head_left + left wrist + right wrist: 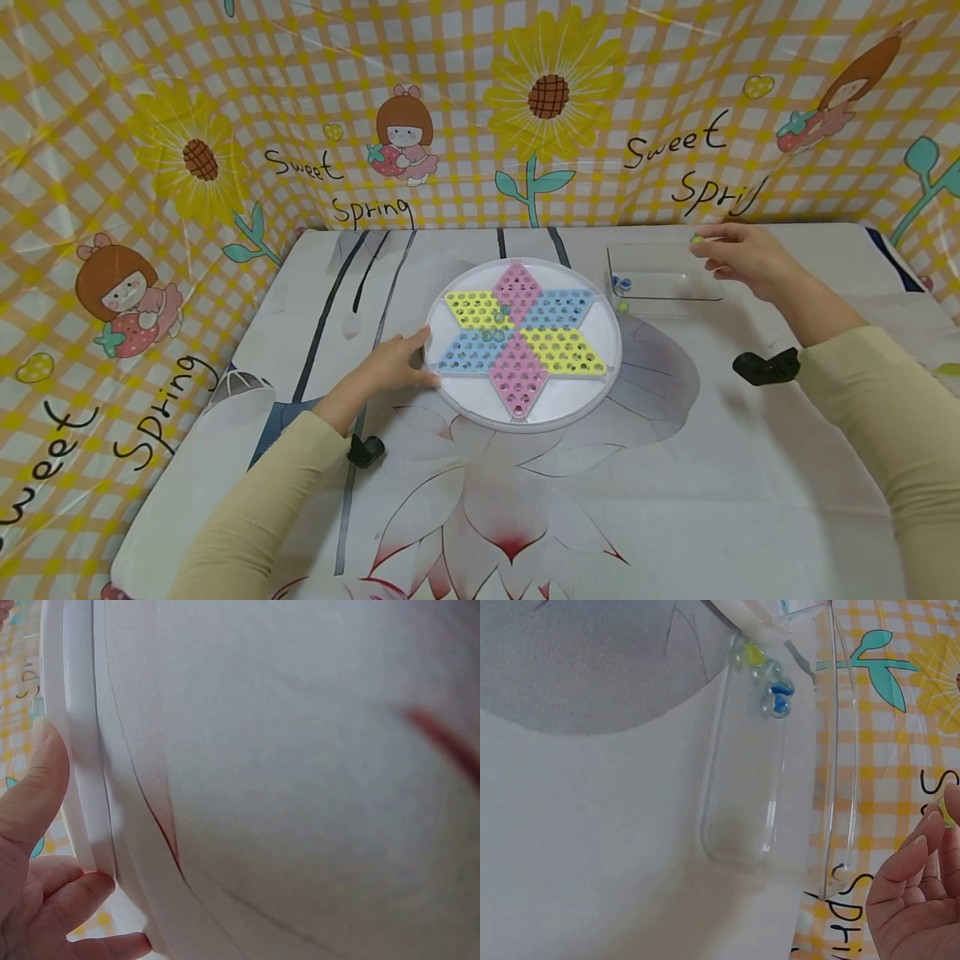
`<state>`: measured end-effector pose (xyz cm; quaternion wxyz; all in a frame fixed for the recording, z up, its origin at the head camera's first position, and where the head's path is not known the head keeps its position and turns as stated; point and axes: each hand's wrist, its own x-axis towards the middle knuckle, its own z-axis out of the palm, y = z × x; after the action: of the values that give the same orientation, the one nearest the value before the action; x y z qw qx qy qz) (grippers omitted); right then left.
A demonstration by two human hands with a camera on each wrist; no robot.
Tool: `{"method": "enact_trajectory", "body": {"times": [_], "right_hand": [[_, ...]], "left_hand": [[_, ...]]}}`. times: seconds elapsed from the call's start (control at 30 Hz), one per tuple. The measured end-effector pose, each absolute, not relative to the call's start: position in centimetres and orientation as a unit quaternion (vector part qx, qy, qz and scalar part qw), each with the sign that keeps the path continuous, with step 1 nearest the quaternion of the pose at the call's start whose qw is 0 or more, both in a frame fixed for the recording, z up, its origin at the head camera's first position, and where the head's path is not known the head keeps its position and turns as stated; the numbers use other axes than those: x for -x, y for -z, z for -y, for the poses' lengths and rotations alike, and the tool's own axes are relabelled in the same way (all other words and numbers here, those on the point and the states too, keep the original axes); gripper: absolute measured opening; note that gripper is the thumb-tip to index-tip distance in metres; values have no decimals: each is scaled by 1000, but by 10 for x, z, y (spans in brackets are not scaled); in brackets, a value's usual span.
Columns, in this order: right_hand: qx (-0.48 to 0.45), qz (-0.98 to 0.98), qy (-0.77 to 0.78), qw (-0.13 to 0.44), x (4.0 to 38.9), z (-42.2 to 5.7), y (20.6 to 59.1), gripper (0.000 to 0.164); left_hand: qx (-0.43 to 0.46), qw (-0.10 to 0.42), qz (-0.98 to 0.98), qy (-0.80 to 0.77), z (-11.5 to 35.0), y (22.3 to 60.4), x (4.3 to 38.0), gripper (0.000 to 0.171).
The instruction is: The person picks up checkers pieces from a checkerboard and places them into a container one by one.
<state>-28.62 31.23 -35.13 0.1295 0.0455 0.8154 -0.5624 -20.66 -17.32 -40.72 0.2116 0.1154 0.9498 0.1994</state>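
Right hand (742, 258) pinches yellow-green marble (697, 240), pinch grip likely because it's small; clear box (667, 297) just left below; left hand (393, 362) spread, unclenched, touches Chinese checkers board (465, 396) on its right, likely steadying it

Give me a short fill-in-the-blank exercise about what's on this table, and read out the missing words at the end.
1. A yellow-green marble is pinched in the person's ____ hand.
2. The left hand touches a round board whose rim is ____.
3. The star on the board is coloured blue, yellow and ____.
4. In the head view, the marbles in the clear container cluster at its ____ end.

Missing words: right; white; pink; left.
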Motion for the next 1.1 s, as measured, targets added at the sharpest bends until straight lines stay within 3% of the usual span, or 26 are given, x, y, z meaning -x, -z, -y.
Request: {"method": "enact_trajectory", "body": {"times": [0.43,0.8,1.1], "right_hand": [[-48,-817,561,128,281,-314,353,17],[6,-849,518,100,276,-293,347,19],[37,-873,477,99,273,-269,343,48]], "left_hand": [[-109,216,-950,-198,174,408,207,93],[-106,220,-949,-201,174,407,205,92],[-109,216,-950,-199,174,407,206,92]]}}
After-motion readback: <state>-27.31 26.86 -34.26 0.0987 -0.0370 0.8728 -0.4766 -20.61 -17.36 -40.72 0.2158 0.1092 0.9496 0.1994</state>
